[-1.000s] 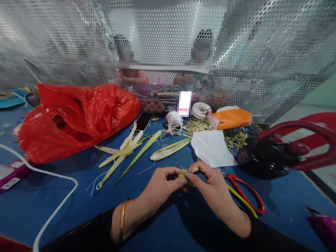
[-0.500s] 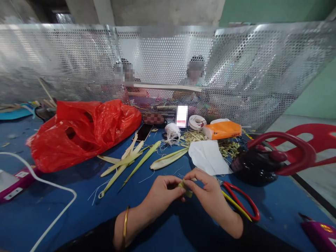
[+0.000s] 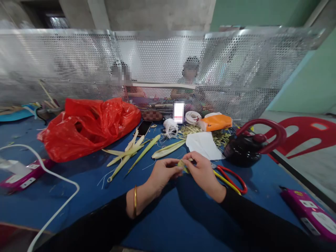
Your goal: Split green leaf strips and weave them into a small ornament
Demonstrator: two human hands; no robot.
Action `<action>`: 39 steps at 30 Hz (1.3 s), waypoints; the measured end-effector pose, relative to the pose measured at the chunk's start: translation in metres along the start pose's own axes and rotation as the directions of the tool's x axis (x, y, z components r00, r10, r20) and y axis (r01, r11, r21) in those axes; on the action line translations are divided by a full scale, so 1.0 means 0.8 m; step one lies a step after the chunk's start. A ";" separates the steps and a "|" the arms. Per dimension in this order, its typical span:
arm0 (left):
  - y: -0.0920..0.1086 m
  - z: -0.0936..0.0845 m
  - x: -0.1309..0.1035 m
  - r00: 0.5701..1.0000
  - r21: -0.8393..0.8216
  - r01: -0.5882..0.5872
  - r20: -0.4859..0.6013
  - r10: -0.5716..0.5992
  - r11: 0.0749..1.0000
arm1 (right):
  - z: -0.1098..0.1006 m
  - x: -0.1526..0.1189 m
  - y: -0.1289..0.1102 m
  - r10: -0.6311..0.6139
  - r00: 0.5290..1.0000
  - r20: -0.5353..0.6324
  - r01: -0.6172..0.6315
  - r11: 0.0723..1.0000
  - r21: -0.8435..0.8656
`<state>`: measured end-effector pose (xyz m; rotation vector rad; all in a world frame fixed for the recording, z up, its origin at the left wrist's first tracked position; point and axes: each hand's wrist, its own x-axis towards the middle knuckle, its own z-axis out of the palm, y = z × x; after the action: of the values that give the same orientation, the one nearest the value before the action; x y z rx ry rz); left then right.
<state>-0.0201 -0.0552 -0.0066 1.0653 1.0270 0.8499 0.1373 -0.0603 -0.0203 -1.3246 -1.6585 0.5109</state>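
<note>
Between my fingertips is a small yellow-green piece of husk (image 3: 185, 168), partly hidden by the fingers. My left hand (image 3: 166, 175) pinches it from the left, a gold bangle on the wrist. From the other side my right hand (image 3: 202, 173) grips it between thumb and fingers. Beyond the hands lie pale green husk strips (image 3: 125, 154), one with a looped end and loose threads. A broader husk leaf (image 3: 168, 149) is nearer the hands. Scissors with red and yellow handles (image 3: 233, 179) rest beside my right wrist, and a white paper sheet (image 3: 204, 145) lies behind that hand.
A red plastic bag (image 3: 89, 129) sits at left, near a purple power strip (image 3: 28, 175) and white cable (image 3: 70, 178). White thread (image 3: 170, 126), a phone (image 3: 144, 128) and an orange tissue pack (image 3: 216, 122) lie behind. A dark kettle (image 3: 243, 150) and another power strip (image 3: 309, 211) stand right.
The view has shifted, so the table's things appear slightly higher and more of the right power strip shows. Both hands keep hold of the husk piece, with small finger movements.
</note>
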 end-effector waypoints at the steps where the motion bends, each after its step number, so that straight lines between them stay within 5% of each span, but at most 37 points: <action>1: 0.000 0.000 -0.001 1.000 -0.004 -0.001 0.008 0.001 1.000 | 0.001 0.000 0.000 0.025 1.000 -0.009 -0.025 1.000 0.010; 15: -0.001 -0.003 0.002 0.993 0.013 0.120 0.009 -0.120 0.993 | 0.007 -0.007 -0.008 0.197 0.980 -0.024 -0.192 0.972 0.135; 24: -0.004 -0.003 0.009 0.999 0.048 0.027 -0.018 -0.027 0.998 | 0.008 -0.009 -0.005 0.271 0.962 -0.021 -0.263 0.945 0.193; 30: -0.007 -0.004 0.012 0.994 -0.075 0.107 0.014 -0.106 0.991 | 0.001 -0.010 -0.005 0.271 0.961 0.054 -0.277 0.934 0.228; 34: 0.001 -0.005 0.013 0.984 -0.166 0.159 -0.058 -0.171 0.973 | -0.014 -0.011 0.005 0.241 0.969 0.047 -0.244 0.927 0.286; 39: 0.006 -0.015 0.018 0.987 -0.229 0.137 -0.051 -0.152 0.964 | -0.037 -0.006 0.015 -0.054 0.994 0.090 0.058 0.997 -0.041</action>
<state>-0.0276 -0.0370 -0.0077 0.7650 1.0262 0.8651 0.1689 -0.0669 -0.0170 -1.2995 -1.7840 0.5099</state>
